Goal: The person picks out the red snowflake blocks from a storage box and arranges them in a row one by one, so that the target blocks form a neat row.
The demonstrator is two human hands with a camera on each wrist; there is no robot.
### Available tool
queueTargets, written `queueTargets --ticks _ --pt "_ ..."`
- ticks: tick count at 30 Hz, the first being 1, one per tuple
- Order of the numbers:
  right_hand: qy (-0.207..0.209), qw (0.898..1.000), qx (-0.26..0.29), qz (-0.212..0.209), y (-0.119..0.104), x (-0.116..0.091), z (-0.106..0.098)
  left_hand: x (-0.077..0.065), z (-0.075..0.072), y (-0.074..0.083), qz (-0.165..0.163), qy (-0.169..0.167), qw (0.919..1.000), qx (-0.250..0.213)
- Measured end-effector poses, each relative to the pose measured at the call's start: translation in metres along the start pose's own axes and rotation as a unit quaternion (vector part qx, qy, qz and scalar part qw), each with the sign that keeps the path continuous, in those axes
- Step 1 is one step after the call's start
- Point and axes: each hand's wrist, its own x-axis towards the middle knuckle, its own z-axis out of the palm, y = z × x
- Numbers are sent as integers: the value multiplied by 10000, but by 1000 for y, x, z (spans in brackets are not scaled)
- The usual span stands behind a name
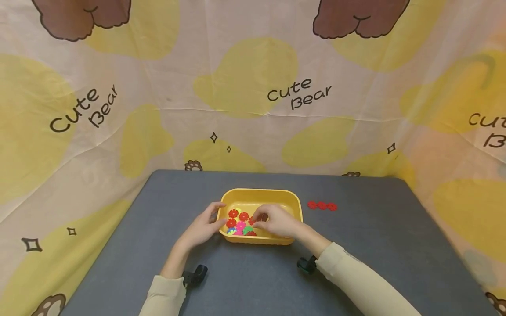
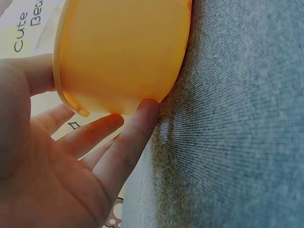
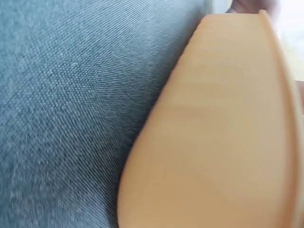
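Note:
A yellow plastic bin (image 1: pixel 276 196) stands on the table, with several flower-shaped notched discs in its left half, red (image 1: pixel 233 213), pink (image 1: pixel 240 225), green, blue and yellow. My left hand (image 1: pixel 201 226) holds the bin's left end. In the left wrist view, the thumb lies at the rim and the fingers (image 2: pixel 147 111) spread against the outer wall. Inside the bin, my right hand (image 1: pixel 278 220) has its thumb and index fingertips around a red disc (image 1: pixel 251 220). The right wrist view shows mostly the bin's side wall (image 3: pixel 213 128), which hides those fingertips.
Right of the bin, three red discs (image 1: pixel 322 205) lie joined in a row on the blue-grey table (image 1: pixel 375 245). A printed cloth (image 1: pixel 245 87) hangs behind and beside the table. Dark wrist cameras (image 1: pixel 195 275) sit under both forearms.

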Motion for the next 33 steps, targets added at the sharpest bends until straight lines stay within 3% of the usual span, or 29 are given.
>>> queueTargets --ticks 12,20,25,33 --pt "-634 9978 -117 180 9 15 12 1 0 2 -127 -9 9999 12" --pt "-921 9941 -556 -150 14 23 19 -1 -1 1 -41 -44 10000 12" --pt "-972 9924 -716 -256 17 25 21 0 0 2 -77 -29 10000 19" --pt "-925 9944 -481 -148 16 25 20 -1 1 3 -103 -4 9999 31"
